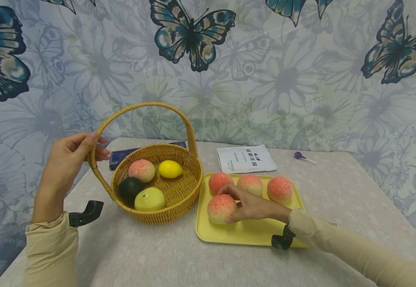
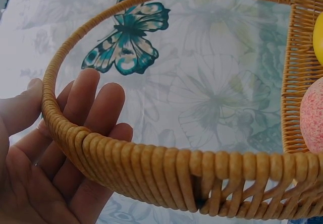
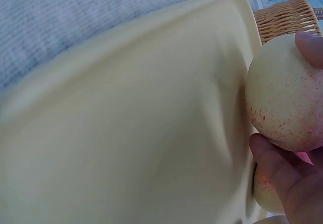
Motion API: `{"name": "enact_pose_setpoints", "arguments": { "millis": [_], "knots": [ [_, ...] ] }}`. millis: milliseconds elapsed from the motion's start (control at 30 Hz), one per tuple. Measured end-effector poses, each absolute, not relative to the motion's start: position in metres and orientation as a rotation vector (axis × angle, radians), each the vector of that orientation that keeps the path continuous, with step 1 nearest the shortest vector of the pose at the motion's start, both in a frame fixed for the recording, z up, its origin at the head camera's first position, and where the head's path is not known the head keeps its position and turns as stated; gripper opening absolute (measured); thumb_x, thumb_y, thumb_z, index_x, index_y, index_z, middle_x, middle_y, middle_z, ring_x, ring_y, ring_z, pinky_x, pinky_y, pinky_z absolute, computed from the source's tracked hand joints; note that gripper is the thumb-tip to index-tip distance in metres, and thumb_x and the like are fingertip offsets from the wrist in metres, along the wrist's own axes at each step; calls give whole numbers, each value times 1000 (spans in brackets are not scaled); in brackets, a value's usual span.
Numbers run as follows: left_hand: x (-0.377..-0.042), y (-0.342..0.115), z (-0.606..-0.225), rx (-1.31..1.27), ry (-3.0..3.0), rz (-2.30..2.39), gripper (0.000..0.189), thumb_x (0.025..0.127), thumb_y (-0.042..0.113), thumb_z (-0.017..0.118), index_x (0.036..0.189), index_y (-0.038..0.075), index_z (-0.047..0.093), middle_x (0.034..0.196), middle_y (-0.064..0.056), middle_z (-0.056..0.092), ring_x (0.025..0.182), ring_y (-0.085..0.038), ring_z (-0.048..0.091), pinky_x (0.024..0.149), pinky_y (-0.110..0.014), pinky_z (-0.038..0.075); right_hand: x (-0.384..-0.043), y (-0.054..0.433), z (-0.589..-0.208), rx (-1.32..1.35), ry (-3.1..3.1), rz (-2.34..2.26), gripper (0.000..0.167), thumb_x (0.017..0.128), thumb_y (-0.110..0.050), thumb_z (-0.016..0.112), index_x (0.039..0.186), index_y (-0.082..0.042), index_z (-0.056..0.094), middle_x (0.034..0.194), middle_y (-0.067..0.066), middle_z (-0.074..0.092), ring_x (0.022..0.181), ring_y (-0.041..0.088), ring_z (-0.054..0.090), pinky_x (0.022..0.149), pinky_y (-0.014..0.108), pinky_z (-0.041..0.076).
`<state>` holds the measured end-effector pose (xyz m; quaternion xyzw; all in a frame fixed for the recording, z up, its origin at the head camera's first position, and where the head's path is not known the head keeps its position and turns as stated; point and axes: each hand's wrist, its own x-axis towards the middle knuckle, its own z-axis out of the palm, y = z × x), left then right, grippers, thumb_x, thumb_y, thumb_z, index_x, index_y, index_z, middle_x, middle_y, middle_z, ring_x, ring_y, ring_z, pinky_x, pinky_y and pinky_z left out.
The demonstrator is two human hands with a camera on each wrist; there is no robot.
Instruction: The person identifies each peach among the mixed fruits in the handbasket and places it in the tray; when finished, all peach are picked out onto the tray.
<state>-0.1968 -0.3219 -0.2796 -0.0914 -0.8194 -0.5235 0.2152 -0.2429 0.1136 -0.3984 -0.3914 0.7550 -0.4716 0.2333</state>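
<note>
My left hand (image 1: 68,159) holds the wicker basket's handle (image 1: 147,105) low on its left side; the left wrist view shows thumb and fingers (image 2: 103,108) around the wrapped handle. Inside the basket (image 1: 179,207) lie a peach (image 1: 142,170), a lemon (image 1: 170,169), a dark green avocado-like fruit (image 1: 130,189) and a pale yellow-green round fruit (image 1: 150,199). My right hand (image 1: 252,203) grips another peach (image 1: 221,209) between thumb and fingers, over the left part of the yellow tray (image 1: 244,237). Three more peaches sit along the tray's back: left (image 1: 219,182), middle (image 1: 250,184) and right (image 1: 280,188).
Behind the tray lies a white printed packet (image 1: 246,158). A purple-wrapped lollipop (image 1: 303,157) is at the back right. Partly hidden behind the basket is a dark blue flat item (image 1: 122,158). A butterfly-patterned cloth (image 1: 208,99) hangs at the table's far edge.
</note>
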Motion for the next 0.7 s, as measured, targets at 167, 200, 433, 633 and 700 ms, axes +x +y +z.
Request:
{"name": "enact_pose_setpoints", "arguments": {
  "millis": [167,200,433,633,700],
  "knots": [
    [-197,-322,-280,-251,-2284,-1417,29,100,26,51,104,3,67,73,3,71,68,-10,70,68,-16,54,-242,114,-399,-1095,2076,-1283,57,77,-16,81,122,-17,46,129,-1,50,122,18,49,95,37,47],
    [-197,-322,-280,-252,-2283,-1419,29,100,26,51,104,2,67,73,2,71,68,-10,70,68,-16,54,-242,114,-400,-1095,2079,-1279,57,76,-16,81,122,-18,46,129,-2,50,122,17,49,95,36,47],
    [-196,-322,-279,-241,-2297,-1395,31,100,28,51,105,1,66,74,2,71,69,-10,70,70,-15,54,-243,114,-403,-1117,2088,-1264,59,76,-18,82,122,-18,46,128,-1,50,122,17,49,95,35,48],
    [-196,-321,-279,-243,-2290,-1411,31,100,28,51,104,2,66,74,2,71,69,-10,70,69,-16,54,-243,113,-405,-1130,2098,-1261,58,77,-18,81,123,-16,45,128,0,50,122,18,48,96,35,46],
    [-195,-321,-279,-246,-2287,-1414,31,100,28,51,104,2,67,73,2,71,68,-10,70,69,-15,54,-243,113,-406,-1130,2099,-1262,59,77,-18,81,123,-15,45,128,1,50,121,18,48,96,36,46]
  ]
}}
